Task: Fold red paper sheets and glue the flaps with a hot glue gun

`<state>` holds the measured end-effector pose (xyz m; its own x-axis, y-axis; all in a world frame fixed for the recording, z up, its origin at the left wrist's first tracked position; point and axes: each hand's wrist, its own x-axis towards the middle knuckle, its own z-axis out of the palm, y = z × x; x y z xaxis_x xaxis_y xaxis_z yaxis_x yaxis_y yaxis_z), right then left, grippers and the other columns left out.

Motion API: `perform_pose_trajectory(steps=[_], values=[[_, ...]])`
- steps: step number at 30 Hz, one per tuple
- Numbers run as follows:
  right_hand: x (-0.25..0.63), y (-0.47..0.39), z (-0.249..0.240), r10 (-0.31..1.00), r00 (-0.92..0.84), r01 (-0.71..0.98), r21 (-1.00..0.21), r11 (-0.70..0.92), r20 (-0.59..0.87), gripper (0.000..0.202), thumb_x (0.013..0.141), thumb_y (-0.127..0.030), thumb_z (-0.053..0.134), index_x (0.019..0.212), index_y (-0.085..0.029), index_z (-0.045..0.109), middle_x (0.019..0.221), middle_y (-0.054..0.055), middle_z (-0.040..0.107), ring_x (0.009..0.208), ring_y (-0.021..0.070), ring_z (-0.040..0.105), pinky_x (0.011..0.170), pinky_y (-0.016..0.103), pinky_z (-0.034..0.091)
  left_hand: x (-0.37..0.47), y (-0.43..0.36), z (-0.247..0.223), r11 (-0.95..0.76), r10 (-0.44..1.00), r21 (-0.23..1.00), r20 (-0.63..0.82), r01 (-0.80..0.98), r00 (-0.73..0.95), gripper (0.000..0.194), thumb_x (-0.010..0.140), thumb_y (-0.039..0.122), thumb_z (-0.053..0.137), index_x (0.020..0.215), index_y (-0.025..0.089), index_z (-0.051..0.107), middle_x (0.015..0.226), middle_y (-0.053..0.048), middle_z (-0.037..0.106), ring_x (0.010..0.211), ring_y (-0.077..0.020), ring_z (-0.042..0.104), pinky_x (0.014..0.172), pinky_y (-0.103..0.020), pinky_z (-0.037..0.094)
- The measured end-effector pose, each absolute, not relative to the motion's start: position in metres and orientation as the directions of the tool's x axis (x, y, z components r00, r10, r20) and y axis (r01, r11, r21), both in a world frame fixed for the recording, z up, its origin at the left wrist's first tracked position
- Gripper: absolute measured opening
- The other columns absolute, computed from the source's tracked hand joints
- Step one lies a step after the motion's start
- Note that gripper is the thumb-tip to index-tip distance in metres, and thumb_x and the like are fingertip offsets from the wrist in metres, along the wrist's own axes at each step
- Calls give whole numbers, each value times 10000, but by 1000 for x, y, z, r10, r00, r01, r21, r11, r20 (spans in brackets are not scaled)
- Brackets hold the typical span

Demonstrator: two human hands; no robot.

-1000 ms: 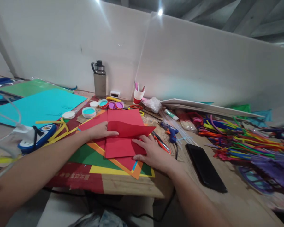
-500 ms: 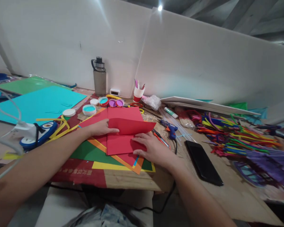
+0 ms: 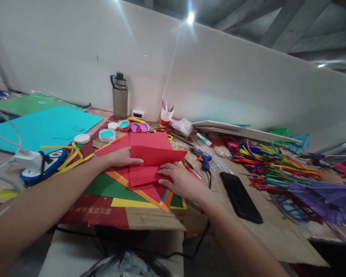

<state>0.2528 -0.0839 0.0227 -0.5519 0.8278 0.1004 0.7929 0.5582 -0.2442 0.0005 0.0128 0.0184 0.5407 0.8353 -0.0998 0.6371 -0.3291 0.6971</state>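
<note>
the left hand point(image 3: 119, 157) lies flat on the folded red paper point(image 3: 150, 154) atop the tabletop's point(image 3: 161, 219) coloured sheets; the right hand point(image 3: 180, 181), open, has slid inward along the fold, pressing the crease.

Folded paper point(image 3: 150, 154) atop stacked sheets point(image 3: 115, 188), phone point(image 3: 240, 197) right of them, bottle point(image 3: 120, 96) behind against wall point(image 3: 219, 84), glue gun point(image 3: 203, 157) between paper and phone

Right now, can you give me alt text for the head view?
Both hands press a folded red paper on stacked coloured sheets: left hand flat on it, right hand on its lower edge. A black phone lies right.
</note>
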Motion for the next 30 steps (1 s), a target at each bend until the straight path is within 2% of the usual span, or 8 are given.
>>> perform_pose_trajectory(steps=[4,9,13,16,19,24,27,30], values=[[246,-85,30,860,-501,816,-279,506,96,288,930,-335,448,1002,-206,695,1046,81,671,1000,182,586,923,324,386,0,12,23,-362,794,721,-94,591,601,537,664,600,659,1059,238,693,1088,-60,704,1018,-276,626,918,-366,456],[256,-90,47,869,-491,752,-470,461,66,267,893,-391,500,930,-210,694,925,45,699,833,162,622,745,263,444,-1,20,28,-561,440,780,-1,276,898,446,668,431,731,1089,290,694,1302,-58,589,1307,-268,417,1098,-392,261],[296,-74,56,942,-239,755,-565,333,235,305,901,-371,441,958,-204,690,903,29,707,820,168,631,743,272,449,-6,19,32,-461,446,852,-18,247,895,521,691,570,655,1106,257,694,1307,-82,582,1330,-295,380,1128,-399,187],[342,-53,58,942,106,859,-506,75,319,344,884,-382,433,984,-174,689,811,56,707,744,187,633,675,278,444,-8,11,35,-262,578,935,-46,239,815,590,768,680,465,1074,237,708,1218,-90,643,1289,-304,431,1097,-401,263],[383,-39,55,932,271,931,-313,-190,241,310,871,-323,445,954,-165,698,834,78,706,791,188,634,695,269,427,-6,6,37,-185,598,961,-56,206,800,665,765,736,391,991,214,736,1155,-116,672,1255,-313,466,1071,-406,303],[406,-44,37,960,273,942,-224,-251,69,220,786,-298,573,656,-165,690,652,91,661,663,214,621,635,299,423,-3,11,35,-235,530,956,-27,176,848,814,779,785,229,1001,192,740,1269,-130,603,1321,-285,390,1110,-369,212],[399,-50,22,966,258,945,-214,-246,29,339,808,-432,551,648,-164,682,663,131,658,678,250,633,649,339,434,-3,12,35,-244,531,947,-49,207,846,657,828,694,311,1068,231,711,1296,-89,590,1340,-262,369,1098,-363,236],[391,-49,8,960,276,939,-227,-257,56,392,767,-508,584,779,-132,693,793,203,675,768,305,650,676,376,438,-3,10,39,-290,529,927,-50,236,847,482,871,550,377,1115,268,682,1320,-63,574,1346,-239,365,1103,-375,218]])
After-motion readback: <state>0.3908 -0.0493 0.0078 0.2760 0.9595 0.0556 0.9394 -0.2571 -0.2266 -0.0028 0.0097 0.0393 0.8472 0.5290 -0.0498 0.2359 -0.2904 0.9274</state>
